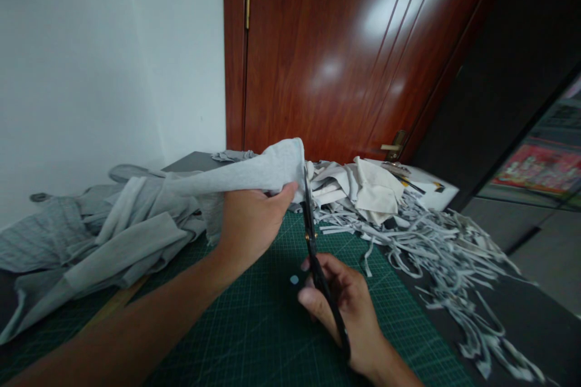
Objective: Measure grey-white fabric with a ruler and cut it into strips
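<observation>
My left hand [256,217] grips the end of a light grey piece of fabric [267,166], thumb on top, holding it up above the table. The fabric stretches left into a heap of grey clothing [136,224]. In my right hand [345,296] is a pair of black scissors [313,248], pointing up and away from me. Their blades stand at the fabric's right edge, close to my left thumb. Whether the blades touch the cloth or pass around it, I cannot tell. My right fingers wrap the scissor handles and partly hide them.
A green cutting mat [254,314] covers the table, with a small pale scrap [294,280] on it. To the right lie many thin cut fabric strips [436,260] and folded cream cloth pieces [376,187]. A yellowish ruler [113,302] lies partly under the clothing. Behind stands a brown wooden door [313,54].
</observation>
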A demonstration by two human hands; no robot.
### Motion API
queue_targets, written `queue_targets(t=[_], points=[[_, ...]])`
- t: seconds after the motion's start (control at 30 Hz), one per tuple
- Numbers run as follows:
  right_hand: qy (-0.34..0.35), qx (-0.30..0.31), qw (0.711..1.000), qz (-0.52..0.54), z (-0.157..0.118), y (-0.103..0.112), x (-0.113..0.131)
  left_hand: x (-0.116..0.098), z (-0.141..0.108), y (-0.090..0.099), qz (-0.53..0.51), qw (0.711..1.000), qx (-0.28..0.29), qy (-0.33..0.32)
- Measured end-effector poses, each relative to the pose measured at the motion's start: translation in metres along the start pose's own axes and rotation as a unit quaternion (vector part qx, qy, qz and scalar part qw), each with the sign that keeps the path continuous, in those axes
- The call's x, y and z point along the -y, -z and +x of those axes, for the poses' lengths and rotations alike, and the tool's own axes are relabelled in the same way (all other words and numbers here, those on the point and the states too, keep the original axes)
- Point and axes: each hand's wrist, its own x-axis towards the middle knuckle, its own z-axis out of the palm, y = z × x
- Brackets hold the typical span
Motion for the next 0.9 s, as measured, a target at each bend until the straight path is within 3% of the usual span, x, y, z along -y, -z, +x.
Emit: queue_targets(t=[0.43, 0.8, 0.9], points=[[-0.026, -0.013, 0.999, -0.013, -0.0003, -0.0015, 0.0031, 0.0008, -0.0015, 0.0027, -0.002, 1.0, 0.002, 0.022], [0.005, -0.02, 1.0, -0.014, 0.0011, 0.0017, -0.0025, 0.0038, -0.0032, 0.0002, -0.021, 0.999, 0.035, -0.009], [0.013, -0.02, 1.0, -0.009, 0.0009, 0.0013, -0.0011, 0.0065, -0.007, 0.0004, -0.013, 0.999, 0.038, 0.007]])
